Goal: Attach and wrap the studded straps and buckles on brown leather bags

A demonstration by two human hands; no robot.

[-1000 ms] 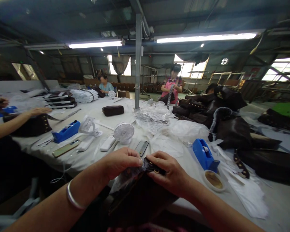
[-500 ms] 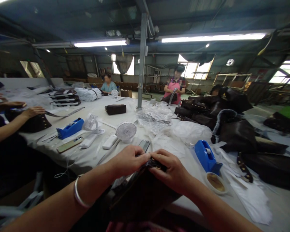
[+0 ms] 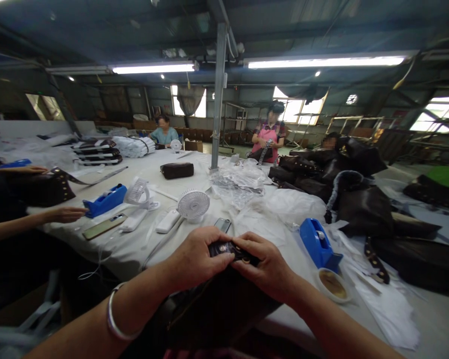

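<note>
A dark leather bag (image 3: 224,304) lies low in front of me, with a studded dark strap (image 3: 224,249) at its top. My left hand (image 3: 200,254) is closed round the strap's left part, thumb on top. Beside it, my right hand (image 3: 264,262) grips the right part, fingers and thumb pressed round it. The two thumbs nearly meet. A silver bangle circles my left wrist. Just beyond my hands lies a phone (image 3: 223,225). The bag's lower part is in deep shadow.
Blue tape dispensers (image 3: 320,244) stand right and left. A white fan (image 3: 193,205), a small dark pouch (image 3: 177,170), plastic wrap (image 3: 239,184) and piled dark bags (image 3: 364,209) cover the table. At left, a co-worker's hand (image 3: 69,214) is by the left dispenser.
My left hand has opened out its hold a little, so more of the studded strap shows between my hands. The co-worker's hand at left has moved from the bag to the tape dispenser.
</note>
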